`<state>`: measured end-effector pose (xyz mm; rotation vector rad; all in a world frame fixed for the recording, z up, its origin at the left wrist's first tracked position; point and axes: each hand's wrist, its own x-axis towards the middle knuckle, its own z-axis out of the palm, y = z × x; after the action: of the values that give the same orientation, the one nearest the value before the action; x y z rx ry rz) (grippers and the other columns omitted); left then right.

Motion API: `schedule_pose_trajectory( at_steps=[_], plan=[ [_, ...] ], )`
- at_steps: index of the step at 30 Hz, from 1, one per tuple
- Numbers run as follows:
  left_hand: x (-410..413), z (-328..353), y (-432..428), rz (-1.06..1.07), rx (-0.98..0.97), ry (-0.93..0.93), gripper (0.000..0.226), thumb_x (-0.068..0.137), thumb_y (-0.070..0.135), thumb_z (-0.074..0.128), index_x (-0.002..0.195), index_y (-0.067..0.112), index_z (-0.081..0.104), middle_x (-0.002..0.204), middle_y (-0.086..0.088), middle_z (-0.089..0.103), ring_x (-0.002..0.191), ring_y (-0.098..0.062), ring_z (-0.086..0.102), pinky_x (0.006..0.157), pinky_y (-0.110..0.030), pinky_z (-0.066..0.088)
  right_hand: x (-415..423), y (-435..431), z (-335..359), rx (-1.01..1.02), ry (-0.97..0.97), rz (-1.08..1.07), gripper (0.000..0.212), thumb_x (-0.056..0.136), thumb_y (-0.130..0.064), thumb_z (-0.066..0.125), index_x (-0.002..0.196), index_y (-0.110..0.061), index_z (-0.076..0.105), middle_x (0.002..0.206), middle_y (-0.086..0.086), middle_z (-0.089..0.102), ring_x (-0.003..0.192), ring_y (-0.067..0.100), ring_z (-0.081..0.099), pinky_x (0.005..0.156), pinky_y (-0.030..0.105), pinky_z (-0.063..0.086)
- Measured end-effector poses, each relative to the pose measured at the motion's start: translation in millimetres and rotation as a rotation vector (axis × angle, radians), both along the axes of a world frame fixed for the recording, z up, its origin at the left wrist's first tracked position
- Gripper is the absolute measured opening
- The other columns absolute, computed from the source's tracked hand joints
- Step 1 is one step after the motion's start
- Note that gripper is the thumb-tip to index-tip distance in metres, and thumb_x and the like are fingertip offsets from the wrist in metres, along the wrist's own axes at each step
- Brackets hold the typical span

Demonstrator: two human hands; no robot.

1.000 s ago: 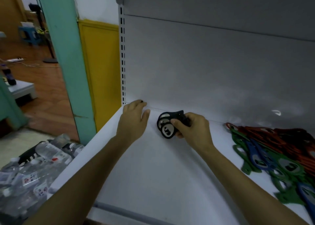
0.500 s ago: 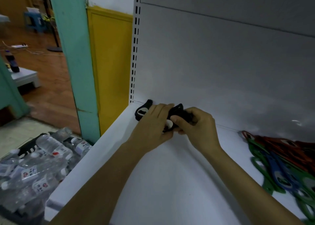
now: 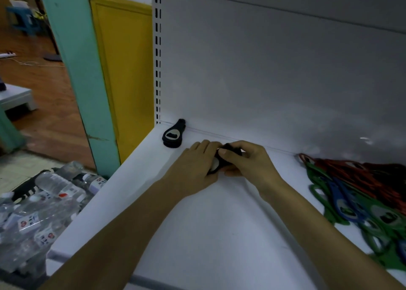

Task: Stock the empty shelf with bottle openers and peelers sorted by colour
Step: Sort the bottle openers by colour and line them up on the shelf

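One black bottle opener (image 3: 173,135) lies flat in the far left corner of the white shelf (image 3: 197,234), against the back panel. Just right of it, my left hand (image 3: 193,168) and my right hand (image 3: 248,164) meet over a small bunch of black bottle openers (image 3: 219,163). Both hands have fingers closed on that bunch, which is mostly hidden between them. A mixed heap of red, green and blue openers (image 3: 360,193) covers the right end of the shelf.
The grey back panel (image 3: 274,70) rises behind the shelf, with a slotted upright (image 3: 157,54) at its left. Wrapped packs of water bottles (image 3: 41,204) lie on the floor to the left, beside a teal pillar (image 3: 79,65) and a yellow wall panel.
My left hand left one black opener in the far left corner and moved right to join my right hand on the black bunch. The camera has shifted left and closer.
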<state>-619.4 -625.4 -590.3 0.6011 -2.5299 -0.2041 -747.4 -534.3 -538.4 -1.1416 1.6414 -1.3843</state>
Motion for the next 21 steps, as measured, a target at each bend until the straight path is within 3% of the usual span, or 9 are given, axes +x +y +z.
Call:
schedule_pose_trajectory(
  at_steps=[2, 5, 8, 10, 13, 15, 19, 21],
  plan=[
    [0, 2, 0, -0.04, 0.153, 0.111, 0.054, 0.082, 0.016, 0.064, 0.13, 0.005, 0.044, 0.113, -0.008, 0.055, 0.095, -0.018, 0.049, 0.082, -0.024, 0.04, -3, 4, 0, -0.045, 0.005, 0.046, 0.022, 0.08, -0.013, 0.074, 0.101, -0.016, 0.068, 0.083, 0.012, 0.072, 0.074, 0.022, 0.071, 0.062, 0.025, 0.057],
    [3, 6, 2, -0.052, 0.438, 0.191, 0.044, 0.08, 0.013, 0.067, 0.12, 0.009, 0.048, 0.094, 0.004, 0.052, 0.08, -0.008, 0.049, 0.063, -0.013, 0.039, -8, 8, 3, -0.05, 0.013, 0.173, 0.043, 0.076, -0.007, 0.076, 0.115, -0.02, 0.063, 0.092, 0.013, 0.071, 0.078, 0.022, 0.071, 0.065, 0.025, 0.056],
    [4, 7, 7, -0.143, 0.583, 0.184, 0.034, 0.079, 0.01, 0.068, 0.107, 0.014, 0.051, 0.087, 0.003, 0.058, 0.075, -0.009, 0.058, 0.059, -0.019, 0.046, -13, 9, 4, -0.043, -0.006, 0.255, 0.041, 0.074, 0.0, 0.075, 0.11, -0.019, 0.067, 0.097, 0.006, 0.069, 0.074, 0.02, 0.07, 0.064, 0.024, 0.055],
    [3, 8, 10, -0.202, 0.586, 0.143, 0.034, 0.078, 0.009, 0.069, 0.108, 0.014, 0.053, 0.09, -0.001, 0.063, 0.081, -0.014, 0.062, 0.065, -0.027, 0.052, -14, 8, 4, -0.041, -0.002, 0.286, 0.031, 0.072, -0.002, 0.077, 0.099, -0.015, 0.071, 0.093, 0.011, 0.069, 0.07, 0.02, 0.069, 0.061, 0.024, 0.054],
    [3, 10, 10, -0.24, 0.547, 0.106, 0.035, 0.077, 0.023, 0.074, 0.104, 0.025, 0.053, 0.089, 0.015, 0.062, 0.084, 0.003, 0.059, 0.068, -0.009, 0.043, -13, 6, 7, -0.061, 0.033, 0.308, 0.023, 0.064, -0.018, 0.081, 0.085, -0.018, 0.074, 0.096, 0.023, 0.064, 0.068, 0.022, 0.068, 0.058, 0.024, 0.052],
    [3, 10, 11, -0.218, 0.559, 0.098, 0.039, 0.075, 0.03, 0.077, 0.107, 0.031, 0.054, 0.089, 0.018, 0.064, 0.085, 0.006, 0.059, 0.071, -0.008, 0.044, -12, 4, 7, -0.051, 0.077, 0.32, 0.027, 0.063, -0.025, 0.082, 0.089, -0.02, 0.075, 0.095, 0.021, 0.065, 0.07, 0.022, 0.068, 0.056, 0.024, 0.051],
    [3, 6, 10, -0.117, 0.624, 0.164, 0.066, 0.073, 0.032, 0.079, 0.129, 0.022, 0.046, 0.098, 0.011, 0.067, 0.092, -0.006, 0.063, 0.08, -0.021, 0.051, -5, 0, 5, -0.03, 0.172, 0.27, 0.02, 0.076, -0.026, 0.076, 0.091, -0.013, 0.073, 0.086, 0.017, 0.068, 0.064, 0.021, 0.066, 0.055, 0.026, 0.051],
    [4, 5, 8, -0.042, 0.554, 0.164, 0.063, 0.076, 0.031, 0.075, 0.131, 0.022, 0.046, 0.095, 0.011, 0.065, 0.089, -0.009, 0.063, 0.075, -0.019, 0.051, -1, -1, 4, -0.032, 0.249, 0.207, 0.009, 0.079, -0.027, 0.075, 0.086, -0.023, 0.073, 0.082, 0.005, 0.072, 0.069, 0.015, 0.068, 0.061, 0.027, 0.053]
  ],
)
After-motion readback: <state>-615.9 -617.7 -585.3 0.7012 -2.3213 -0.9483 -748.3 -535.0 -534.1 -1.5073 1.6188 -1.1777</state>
